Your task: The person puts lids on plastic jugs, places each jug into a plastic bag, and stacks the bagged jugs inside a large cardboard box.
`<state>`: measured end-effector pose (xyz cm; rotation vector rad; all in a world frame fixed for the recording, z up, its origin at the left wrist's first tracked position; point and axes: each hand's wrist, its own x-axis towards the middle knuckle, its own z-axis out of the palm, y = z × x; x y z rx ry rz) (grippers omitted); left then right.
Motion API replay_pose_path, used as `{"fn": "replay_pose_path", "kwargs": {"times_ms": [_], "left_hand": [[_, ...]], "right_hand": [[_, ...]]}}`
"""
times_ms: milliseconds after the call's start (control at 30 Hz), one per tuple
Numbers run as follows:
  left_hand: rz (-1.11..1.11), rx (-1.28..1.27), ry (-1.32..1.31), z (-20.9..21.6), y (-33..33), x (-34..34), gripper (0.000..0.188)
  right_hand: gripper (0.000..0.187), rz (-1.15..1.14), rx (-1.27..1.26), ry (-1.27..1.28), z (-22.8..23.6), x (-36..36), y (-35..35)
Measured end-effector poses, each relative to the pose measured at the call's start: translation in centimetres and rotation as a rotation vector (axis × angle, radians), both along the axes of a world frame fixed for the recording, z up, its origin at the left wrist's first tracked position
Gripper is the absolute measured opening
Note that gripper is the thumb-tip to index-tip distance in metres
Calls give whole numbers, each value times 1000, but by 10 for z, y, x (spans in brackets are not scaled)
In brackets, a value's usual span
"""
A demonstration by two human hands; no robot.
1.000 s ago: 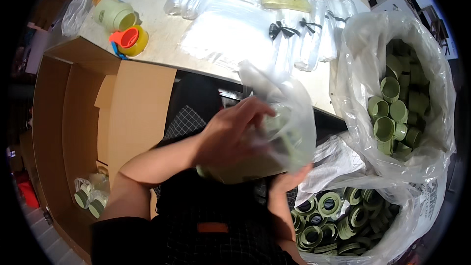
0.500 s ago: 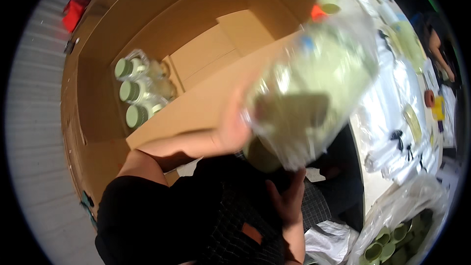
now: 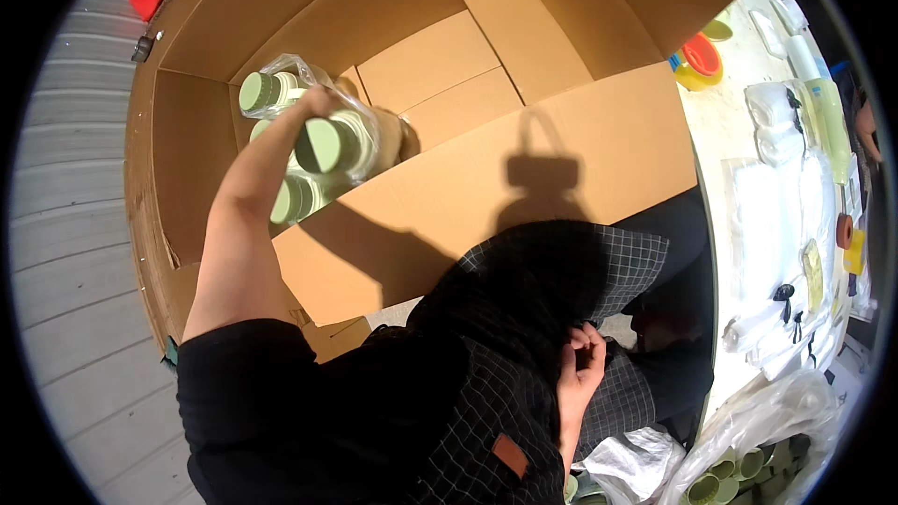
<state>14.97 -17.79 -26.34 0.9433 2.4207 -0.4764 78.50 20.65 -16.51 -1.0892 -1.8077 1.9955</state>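
Note:
My left hand (image 3: 321,101) reaches into a large cardboard box (image 3: 608,136) and is closed on a plastic jug in a clear bag (image 3: 360,142). The jug lies tilted, its round green lid toward the box's left side. Around it lie other bagged jugs with green lids (image 3: 292,201), partly hidden by my left forearm and the held jug. My right hand (image 3: 582,363) rests at the front of my checked apron (image 3: 524,393), fingers curled in, with nothing visible in them.
At the right runs a white table (image 3: 725,187) with stacked clear plastic bags (image 3: 767,215) and a red-and-yellow round container (image 3: 700,61). A plastic-lined bin of green cup-shaped parts (image 3: 725,479) stands lower right. Another person's arm (image 3: 868,131) shows at the far right edge.
My left hand has carried the bagged jug from in front of me leftward and down into the box, among the others. My right hand has come away from the bag, its fingers now curled.

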Motion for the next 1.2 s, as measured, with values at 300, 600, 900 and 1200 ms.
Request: {"fn": "replay_pose_path", "kwargs": {"times_ms": [300,600,900,1200], "left_hand": [[206,54,-258,-71,15,40,30],[-89,401,411,94,193,79,43],[-966,1151,-127,182,562,313,37],[-740,1253,202,132,938,358,35]], "right_hand": [[20,107,247,-211,10,-32,20],[25,146,288,-195,6,-11,40],[22,6,568,-2,43,-23,175],[21,-332,390,233,-23,-17,203]]}}
